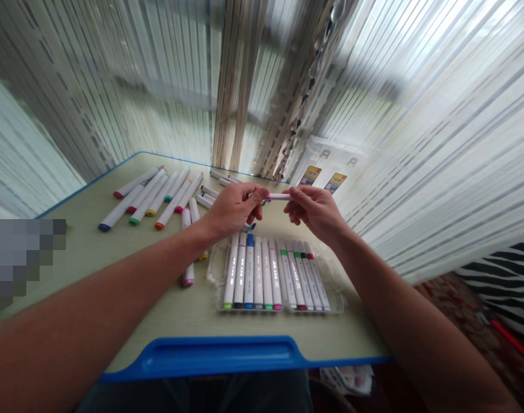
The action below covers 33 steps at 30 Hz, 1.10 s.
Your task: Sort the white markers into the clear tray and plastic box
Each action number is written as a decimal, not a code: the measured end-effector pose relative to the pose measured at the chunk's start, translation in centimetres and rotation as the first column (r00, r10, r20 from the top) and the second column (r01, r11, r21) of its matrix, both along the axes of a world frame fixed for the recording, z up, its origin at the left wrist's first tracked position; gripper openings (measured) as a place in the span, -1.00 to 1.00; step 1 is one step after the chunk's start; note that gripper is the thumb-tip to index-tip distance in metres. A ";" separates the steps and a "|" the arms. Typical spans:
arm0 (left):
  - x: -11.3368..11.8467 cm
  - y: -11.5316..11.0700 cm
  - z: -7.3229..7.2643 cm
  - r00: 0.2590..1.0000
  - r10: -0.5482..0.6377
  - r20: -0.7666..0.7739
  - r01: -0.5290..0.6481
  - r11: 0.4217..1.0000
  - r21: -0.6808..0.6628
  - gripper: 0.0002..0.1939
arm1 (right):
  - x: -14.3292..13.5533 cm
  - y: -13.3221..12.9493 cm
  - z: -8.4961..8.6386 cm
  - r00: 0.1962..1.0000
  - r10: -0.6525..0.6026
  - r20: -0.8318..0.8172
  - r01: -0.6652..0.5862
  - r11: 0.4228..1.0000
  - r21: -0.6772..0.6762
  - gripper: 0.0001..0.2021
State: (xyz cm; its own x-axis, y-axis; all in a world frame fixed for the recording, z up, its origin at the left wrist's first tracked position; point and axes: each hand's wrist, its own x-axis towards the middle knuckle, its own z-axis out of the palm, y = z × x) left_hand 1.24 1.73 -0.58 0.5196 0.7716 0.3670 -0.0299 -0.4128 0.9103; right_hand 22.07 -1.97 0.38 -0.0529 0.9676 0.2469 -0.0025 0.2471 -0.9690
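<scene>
Between my two hands a white marker [279, 197] is held level above the table, with a pinkish tint near its left end. My left hand [238, 205] pinches that end between thumb and fingers. The other end is gripped by my right hand [312, 207], thumb on the near side. Just below sits a clear plastic case [341, 303] with two rows of white markers [258, 275] standing side by side, their end colours including lime, black, blue, green, pink and dark red. My hands hide part of the case's far side.
Several loose markers [147, 198] lie fanned out at the left of the table [81, 252], and thinner ones [221, 175] lie behind my left hand. A clear lid-like plastic piece [330, 160] with yellow labels stands at the back right, by the striped curtain [171, 86]. A blue tray edge [218, 355] lines the front.
</scene>
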 end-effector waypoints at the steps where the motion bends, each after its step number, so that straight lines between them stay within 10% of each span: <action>1: 0.0 0.0 0.0 1.000 -0.001 0.005 0.001 1.000 -0.010 -0.70 | 0.0 0.0 0.0 1.000 -0.008 0.001 0.008 1.000 -0.012 -0.60; 23: 0.2 -0.2 0.4 0.967 0.190 0.170 -0.184 0.982 -0.052 -0.81 | 0.6 0.2 0.1 0.963 -0.097 0.250 0.088 0.995 0.044 -0.63; 33: 0.6 -2.0 1.1 0.980 0.043 0.194 -0.054 0.997 0.051 -0.75 | 0.8 0.3 -0.6 0.903 0.007 0.430 -0.060 0.992 0.110 -0.76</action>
State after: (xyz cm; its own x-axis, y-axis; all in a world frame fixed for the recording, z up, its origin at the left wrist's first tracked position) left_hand 1.81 -0.28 0.55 0.3976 0.7697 0.4995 -0.1811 -0.4679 0.8650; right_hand 22.83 -1.71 -0.27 -0.2109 0.9289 0.3046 0.3960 0.3660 -0.8421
